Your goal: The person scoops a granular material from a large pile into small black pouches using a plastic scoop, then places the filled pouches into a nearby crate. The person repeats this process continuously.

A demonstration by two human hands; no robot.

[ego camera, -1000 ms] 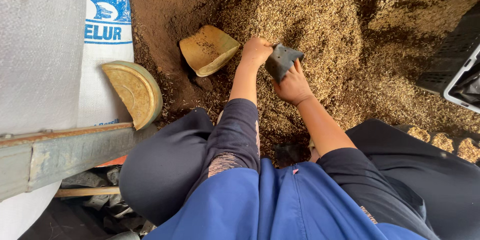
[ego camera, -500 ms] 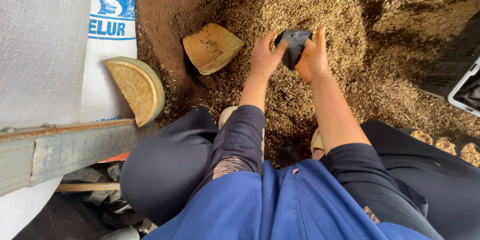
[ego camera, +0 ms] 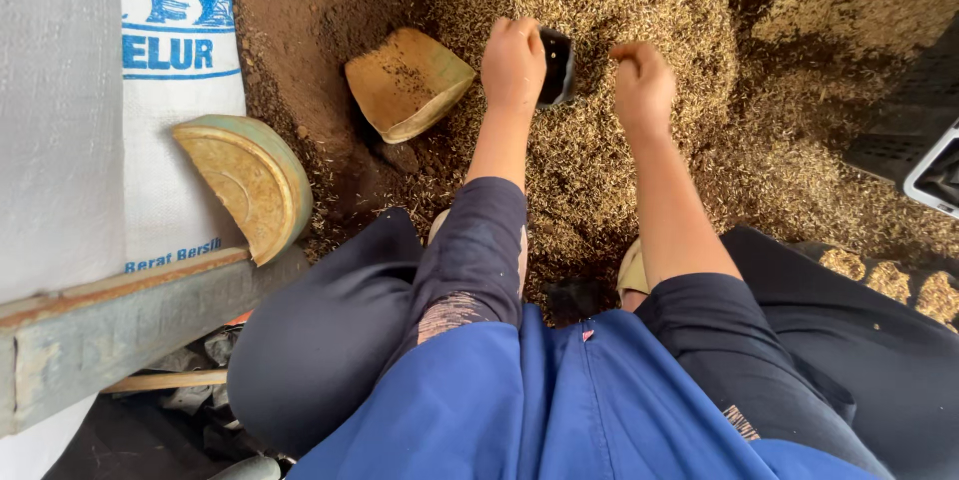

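Note:
My left hand [ego camera: 512,62] grips a small black plastic pot [ego camera: 556,66] and holds it against a heap of dry straw-coloured husk [ego camera: 639,0] on the ground. My right hand [ego camera: 642,85] rests on the husk just right of the pot, fingers curled down into the loose material; whether it holds any husk is hidden. I squat over the heap, my knees in dark trousers at the bottom of the view.
A yellowish scoop-like tray [ego camera: 408,82] lies on brown soil [ego camera: 300,10] left of my left hand. A round yellow and green dish [ego camera: 245,182] leans on a white woven sack [ego camera: 170,70]. A wooden beam [ego camera: 110,340] is lower left; a black crate [ego camera: 914,130] at right.
Both hands have reached farther out onto the husk heap. The pot passed from between both hands into the left hand alone, and the right hand dropped onto the husk beside it.

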